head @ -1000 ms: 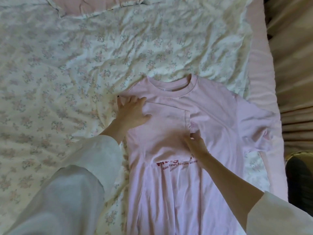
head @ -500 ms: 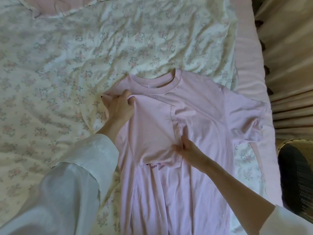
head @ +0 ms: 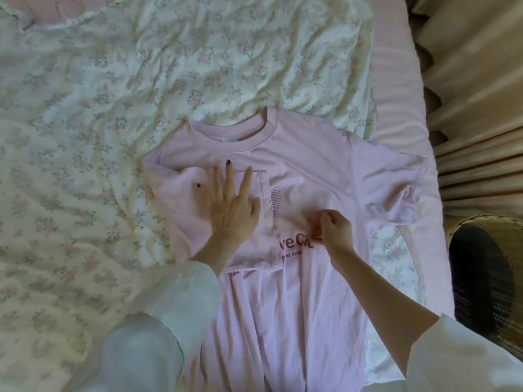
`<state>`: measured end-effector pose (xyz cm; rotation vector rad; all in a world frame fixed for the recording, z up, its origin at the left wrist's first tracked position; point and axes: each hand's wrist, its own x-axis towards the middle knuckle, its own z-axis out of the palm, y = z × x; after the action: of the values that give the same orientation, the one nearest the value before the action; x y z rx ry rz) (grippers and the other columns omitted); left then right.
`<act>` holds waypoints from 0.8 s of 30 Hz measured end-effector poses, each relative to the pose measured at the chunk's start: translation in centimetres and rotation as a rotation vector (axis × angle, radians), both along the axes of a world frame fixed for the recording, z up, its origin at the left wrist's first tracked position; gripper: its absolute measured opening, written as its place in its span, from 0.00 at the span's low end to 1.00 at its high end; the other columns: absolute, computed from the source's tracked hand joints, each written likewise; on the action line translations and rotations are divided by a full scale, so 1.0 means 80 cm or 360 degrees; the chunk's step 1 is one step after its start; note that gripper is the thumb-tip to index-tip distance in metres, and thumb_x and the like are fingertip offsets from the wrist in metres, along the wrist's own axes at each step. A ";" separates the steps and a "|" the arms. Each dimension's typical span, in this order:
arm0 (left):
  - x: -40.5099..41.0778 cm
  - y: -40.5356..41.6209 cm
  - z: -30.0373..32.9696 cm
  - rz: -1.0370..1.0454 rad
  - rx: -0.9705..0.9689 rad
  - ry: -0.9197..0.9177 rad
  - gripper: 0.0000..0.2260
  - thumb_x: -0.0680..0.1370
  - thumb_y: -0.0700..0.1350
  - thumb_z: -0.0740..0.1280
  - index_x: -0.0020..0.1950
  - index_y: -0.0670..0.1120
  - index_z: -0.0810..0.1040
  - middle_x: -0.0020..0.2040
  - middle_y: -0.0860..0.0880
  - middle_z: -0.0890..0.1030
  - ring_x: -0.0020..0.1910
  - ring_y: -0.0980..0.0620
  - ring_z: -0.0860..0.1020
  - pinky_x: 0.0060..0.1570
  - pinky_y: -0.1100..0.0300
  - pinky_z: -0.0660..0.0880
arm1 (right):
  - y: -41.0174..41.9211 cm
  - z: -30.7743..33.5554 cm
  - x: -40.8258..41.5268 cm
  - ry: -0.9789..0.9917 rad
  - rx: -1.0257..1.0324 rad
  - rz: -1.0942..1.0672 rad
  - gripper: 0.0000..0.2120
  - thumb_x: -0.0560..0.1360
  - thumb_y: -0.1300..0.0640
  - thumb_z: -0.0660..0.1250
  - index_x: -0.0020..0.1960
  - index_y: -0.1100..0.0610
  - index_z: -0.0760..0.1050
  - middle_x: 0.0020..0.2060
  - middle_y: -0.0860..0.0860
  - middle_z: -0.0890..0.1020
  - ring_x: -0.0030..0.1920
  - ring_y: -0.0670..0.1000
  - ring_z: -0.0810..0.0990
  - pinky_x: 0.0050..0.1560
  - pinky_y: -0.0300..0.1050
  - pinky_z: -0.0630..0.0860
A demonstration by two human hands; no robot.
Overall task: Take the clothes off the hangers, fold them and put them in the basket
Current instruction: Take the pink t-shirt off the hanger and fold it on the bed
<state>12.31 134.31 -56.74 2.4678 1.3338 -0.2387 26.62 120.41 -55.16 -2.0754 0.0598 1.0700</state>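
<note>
A pale pink T-shirt (head: 311, 176) with dark red lettering lies face up on the bed, collar away from me. Its left sleeve and side are folded in over the chest. My left hand (head: 230, 205) lies flat with spread fingers on that folded part, pressing it down. My right hand (head: 334, 227) hovers over the lettering at mid-chest with its fingers curled; whether it pinches the fabric is unclear. The shirt's right sleeve (head: 396, 193) is spread out toward the bed's edge. A wicker basket (head: 464, 230) stands at the right, only partly in view.
The bed is covered by a rumpled floral sheet (head: 113, 108). A pink mattress edge (head: 396, 94) runs along the right side, with beige pleated curtains (head: 481, 94) beyond it. A pink pillow corner (head: 42, 7) shows at the top left.
My left hand let go of the folded sleeve and now lies flat on it, smoothing it. My right hand moved right onto the lettering, which is now uncovered.
</note>
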 end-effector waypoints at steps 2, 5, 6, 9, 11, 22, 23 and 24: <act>0.017 -0.043 -0.012 0.0033 -0.0122 0.0071 0.27 0.72 0.54 0.56 0.71 0.52 0.66 0.73 0.40 0.65 0.72 0.35 0.61 0.61 0.26 0.57 | -0.019 -0.003 0.035 -0.0056 0.0006 -0.0286 0.11 0.75 0.65 0.54 0.49 0.60 0.74 0.34 0.54 0.78 0.29 0.52 0.76 0.32 0.45 0.75; 0.051 -0.088 -0.018 0.0153 -0.0274 0.0135 0.27 0.72 0.54 0.55 0.72 0.51 0.67 0.74 0.40 0.62 0.73 0.34 0.58 0.61 0.25 0.55 | -0.052 -0.005 0.088 0.0091 0.0021 -0.0734 0.09 0.75 0.66 0.56 0.41 0.58 0.73 0.32 0.54 0.75 0.29 0.51 0.73 0.28 0.40 0.73; 0.066 -0.096 -0.016 0.0201 -0.0303 0.0146 0.27 0.73 0.53 0.55 0.73 0.51 0.64 0.76 0.40 0.58 0.74 0.35 0.54 0.62 0.26 0.52 | -0.064 -0.007 0.106 0.0139 -0.0009 -0.0837 0.10 0.74 0.67 0.57 0.37 0.58 0.72 0.31 0.54 0.73 0.29 0.50 0.72 0.27 0.40 0.72; 0.101 -0.103 -0.015 0.0195 -0.0310 0.0181 0.27 0.77 0.51 0.56 0.76 0.55 0.53 0.78 0.44 0.46 0.76 0.40 0.42 0.66 0.28 0.45 | -0.084 -0.014 0.144 0.0243 -0.0140 -0.1103 0.08 0.74 0.65 0.57 0.37 0.60 0.68 0.30 0.53 0.71 0.28 0.50 0.70 0.30 0.41 0.72; 0.117 -0.102 -0.010 0.0137 -0.0337 0.0173 0.28 0.78 0.53 0.56 0.76 0.56 0.50 0.78 0.46 0.43 0.76 0.41 0.40 0.66 0.30 0.44 | -0.091 -0.016 0.162 0.0309 -0.0185 -0.1244 0.02 0.73 0.62 0.59 0.44 0.60 0.68 0.30 0.53 0.69 0.29 0.50 0.68 0.35 0.43 0.73; 0.173 -0.078 -0.001 0.0369 -0.0769 -0.0214 0.18 0.75 0.58 0.62 0.62 0.53 0.74 0.69 0.48 0.68 0.70 0.45 0.62 0.68 0.48 0.62 | -0.052 0.012 0.199 0.0321 0.0536 -0.0795 0.11 0.71 0.64 0.65 0.53 0.64 0.76 0.44 0.58 0.80 0.46 0.55 0.80 0.46 0.49 0.77; 0.172 -0.065 0.008 0.0656 -0.0960 -0.0482 0.14 0.75 0.59 0.62 0.53 0.52 0.77 0.61 0.48 0.75 0.62 0.48 0.70 0.59 0.54 0.69 | -0.043 0.022 0.187 0.0197 0.0556 -0.0540 0.06 0.71 0.65 0.66 0.48 0.62 0.76 0.40 0.56 0.79 0.41 0.51 0.80 0.43 0.46 0.76; 0.171 -0.052 0.024 0.0984 -0.1260 -0.0724 0.13 0.76 0.58 0.60 0.48 0.51 0.77 0.55 0.49 0.78 0.54 0.51 0.74 0.49 0.60 0.71 | -0.036 0.032 0.172 0.0082 0.0580 -0.0225 0.04 0.72 0.66 0.66 0.46 0.60 0.76 0.39 0.53 0.80 0.38 0.46 0.80 0.43 0.42 0.76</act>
<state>26.00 130.12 -54.83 1.2956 1.3637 -0.0292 40.35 117.55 -52.61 -1.6913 0.0336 0.9679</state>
